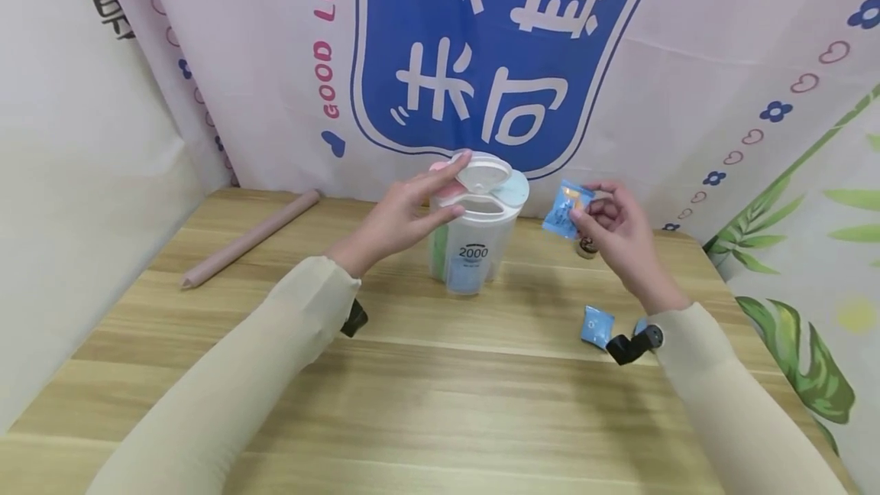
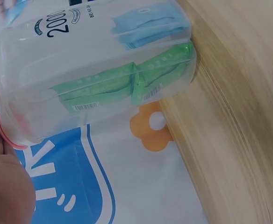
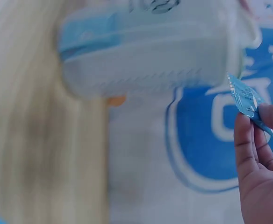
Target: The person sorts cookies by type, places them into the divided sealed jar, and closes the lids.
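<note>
A clear plastic storage canister (image 1: 474,243) marked 2000 stands upright on the table, with pink and pale blue lid parts; its front white flap (image 1: 484,174) is raised over an opening. My left hand (image 1: 406,212) rests at the lid, straight fingers by the raised flap and thumb at the near rim. Inside the canister, green packets (image 2: 99,88) and a blue packet (image 2: 150,25) show through the wall. To the right of the canister, my right hand (image 1: 615,228) pinches a small blue wrapped packet (image 1: 565,208) between thumb and fingers.
Two blue packets lie on the table at right, one packet (image 1: 596,327) in full view and the other (image 1: 641,327) partly behind the wrist camera. A small brown round object (image 1: 587,248) sits below the right hand. A pinkish rod (image 1: 250,239) lies at the left.
</note>
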Motion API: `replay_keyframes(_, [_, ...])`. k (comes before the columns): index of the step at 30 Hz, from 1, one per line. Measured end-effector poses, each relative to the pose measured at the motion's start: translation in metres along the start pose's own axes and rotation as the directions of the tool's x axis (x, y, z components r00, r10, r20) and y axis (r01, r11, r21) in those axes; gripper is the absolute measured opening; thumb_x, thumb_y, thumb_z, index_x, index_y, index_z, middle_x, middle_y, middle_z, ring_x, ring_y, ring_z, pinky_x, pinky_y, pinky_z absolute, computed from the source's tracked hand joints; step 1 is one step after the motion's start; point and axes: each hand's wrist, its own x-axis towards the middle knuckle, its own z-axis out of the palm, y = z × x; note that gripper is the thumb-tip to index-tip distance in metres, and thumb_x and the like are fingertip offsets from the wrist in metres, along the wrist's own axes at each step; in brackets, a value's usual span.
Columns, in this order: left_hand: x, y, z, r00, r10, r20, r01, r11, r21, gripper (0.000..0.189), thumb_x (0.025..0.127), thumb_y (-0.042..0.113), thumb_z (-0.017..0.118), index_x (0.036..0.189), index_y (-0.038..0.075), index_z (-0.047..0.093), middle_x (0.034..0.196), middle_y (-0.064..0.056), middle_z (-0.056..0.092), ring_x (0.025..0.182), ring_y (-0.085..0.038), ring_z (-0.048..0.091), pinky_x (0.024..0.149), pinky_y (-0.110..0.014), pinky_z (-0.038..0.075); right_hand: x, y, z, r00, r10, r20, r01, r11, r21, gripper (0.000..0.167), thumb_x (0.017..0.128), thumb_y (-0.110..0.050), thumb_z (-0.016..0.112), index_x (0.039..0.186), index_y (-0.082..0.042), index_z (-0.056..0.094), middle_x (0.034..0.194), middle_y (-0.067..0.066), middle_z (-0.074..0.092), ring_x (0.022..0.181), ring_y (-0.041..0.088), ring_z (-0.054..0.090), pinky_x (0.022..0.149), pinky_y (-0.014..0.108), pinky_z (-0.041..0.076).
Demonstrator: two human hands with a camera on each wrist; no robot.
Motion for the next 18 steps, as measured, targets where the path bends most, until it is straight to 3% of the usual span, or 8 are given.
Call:
replay_keyframes(5, [0.0, 0.0, -0.001, 1.0, 0.002, -0.002, -0.002, 1.0, -0.004, 0.072, 0.103, 0.03, 0.068, 0.165, 0.033, 0.032, 0.17, 0.007, 0.037, 0.159, -0.022, 0.037, 0.131, -0.049, 0.032, 0.005, -0.024, 0.009, 0.996, -0.08, 0.026, 0.08, 0.996, 0.028, 0.031, 0.1, 0.0, 0.066, 0.125, -0.016, 0.058, 0.096, -0.007, 0.066, 0.081, 0.006, 0.068, 0.074, 0.018, 0.063])
replay_keyframes(12, [-0.001, -0.001, -0.001, 1.0, -0.001, 0.003, 0.001, 1.0, -0.005, 0.072, 0.103, 0.03, 0.068, 0.165, 0.036, 0.031, 0.169, 0.006, 0.038, 0.157, -0.022, 0.04, 0.13, -0.049, 0.035, 0.01, -0.047, 0.026, 0.978, -0.199, 0.059, 0.199, 0.98, 0.008, 0.022, 0.101, -0.005, 0.068, 0.12, -0.011, 0.059, 0.094, 0.003, 0.069, 0.079, 0.008, 0.071, 0.074, 0.021, 0.065])
replay_keyframes(18, [-0.002, -0.002, -0.001, 1.0, 0.006, 0.0, -0.006, 1.0, -0.009, 0.071, 0.104, 0.03, 0.068, 0.165, 0.036, 0.031, 0.169, 0.005, 0.039, 0.156, -0.022, 0.042, 0.13, -0.049, 0.035, 0.014, -0.057, 0.042, 0.958, -0.281, 0.055, 0.281, 0.96, 0.008, 0.021, 0.099, 0.003, 0.066, 0.118, 0.003, 0.057, 0.101, -0.003, 0.07, 0.089, 0.009, 0.071, 0.08, 0.021, 0.065])
